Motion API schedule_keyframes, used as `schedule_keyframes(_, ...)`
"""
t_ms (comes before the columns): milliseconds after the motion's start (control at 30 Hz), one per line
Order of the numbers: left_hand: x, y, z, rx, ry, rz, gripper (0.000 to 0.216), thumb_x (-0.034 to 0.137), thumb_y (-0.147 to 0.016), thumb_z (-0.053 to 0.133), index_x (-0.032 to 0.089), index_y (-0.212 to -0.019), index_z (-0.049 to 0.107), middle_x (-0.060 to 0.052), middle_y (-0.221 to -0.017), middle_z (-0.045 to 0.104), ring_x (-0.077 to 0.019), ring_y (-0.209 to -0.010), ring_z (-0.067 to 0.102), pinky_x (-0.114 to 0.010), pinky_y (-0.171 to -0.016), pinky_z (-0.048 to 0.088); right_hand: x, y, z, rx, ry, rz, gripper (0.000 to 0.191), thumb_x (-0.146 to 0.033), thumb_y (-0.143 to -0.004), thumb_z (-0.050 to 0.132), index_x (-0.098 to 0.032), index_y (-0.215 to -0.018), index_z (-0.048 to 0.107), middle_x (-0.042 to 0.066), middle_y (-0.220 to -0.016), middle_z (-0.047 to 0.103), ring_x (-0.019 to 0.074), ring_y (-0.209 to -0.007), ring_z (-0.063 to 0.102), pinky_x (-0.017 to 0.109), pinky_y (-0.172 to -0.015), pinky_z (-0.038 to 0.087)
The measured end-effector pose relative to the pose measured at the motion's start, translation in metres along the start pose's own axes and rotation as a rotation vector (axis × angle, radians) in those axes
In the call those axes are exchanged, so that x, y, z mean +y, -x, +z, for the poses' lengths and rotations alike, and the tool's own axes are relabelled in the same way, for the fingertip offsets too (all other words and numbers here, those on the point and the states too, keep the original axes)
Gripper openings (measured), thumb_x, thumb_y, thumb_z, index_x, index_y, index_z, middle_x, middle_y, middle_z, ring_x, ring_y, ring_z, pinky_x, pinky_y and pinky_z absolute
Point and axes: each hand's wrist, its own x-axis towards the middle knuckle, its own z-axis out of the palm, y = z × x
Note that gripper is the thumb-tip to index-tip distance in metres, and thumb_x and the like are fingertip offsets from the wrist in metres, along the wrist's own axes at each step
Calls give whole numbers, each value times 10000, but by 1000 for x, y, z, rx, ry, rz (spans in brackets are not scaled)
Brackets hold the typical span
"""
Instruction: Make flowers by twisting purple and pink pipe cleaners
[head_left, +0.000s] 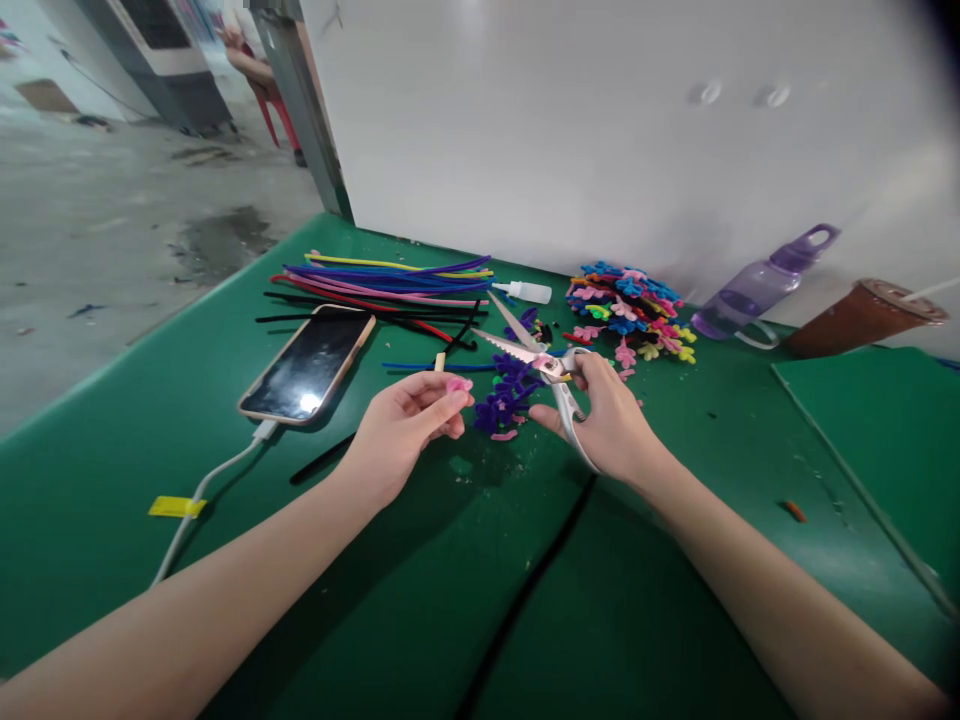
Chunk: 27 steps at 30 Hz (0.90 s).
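My left hand [409, 425] pinches a small pink piece of pipe cleaner [459, 384] between thumb and fingers; most of it is hidden by the fingertips. In my right hand [611, 420] is a pair of scissors [551, 366], its blades spread apart and pointing left, a little above and right of the pink piece. Purple pipe-cleaner flowers [502, 405] lie on the green table [360, 620] between my hands, with short pink offcuts beside them. Behind them, a bundle of long pipe cleaners [397, 280] in several colours lies across the table.
A phone [309, 365] on a white cable [217, 470] lies left. A small white bottle [529, 292] lies behind the scissors. Toward the right are a heap of colourful pipe-cleaner shapes [626, 305], a purple water bottle [757, 290] and a brown drink cup [862, 318]. A white panel [525, 130] stands behind.
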Motion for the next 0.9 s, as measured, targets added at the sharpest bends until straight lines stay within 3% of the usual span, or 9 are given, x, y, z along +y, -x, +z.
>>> schedule_keyframes(267, -5, -1, -4, -6, 8, -7, 190, 238, -741, 664, 173, -920, 658, 8, -618, 591, -84, -561, 527, -221, -566, 407, -10, 4, 2, -32, 34, -175, 477, -556, -683, 626, -194, -907, 411, 97, -936, 524, 255, -916, 490, 380, -788, 392)
schedule_keyframes(900, -8, -1, -2, -80, -17, -39, 88, 179, -750, 639, 170, -830, 676, 28, -558, 566, -70, -528, 500, -213, -542, 340, -14, 10, 8, -78, 1, -171, 483, -541, -666, 646, -184, -910, 429, 100, -929, 536, 260, -930, 497, 379, -801, 402)
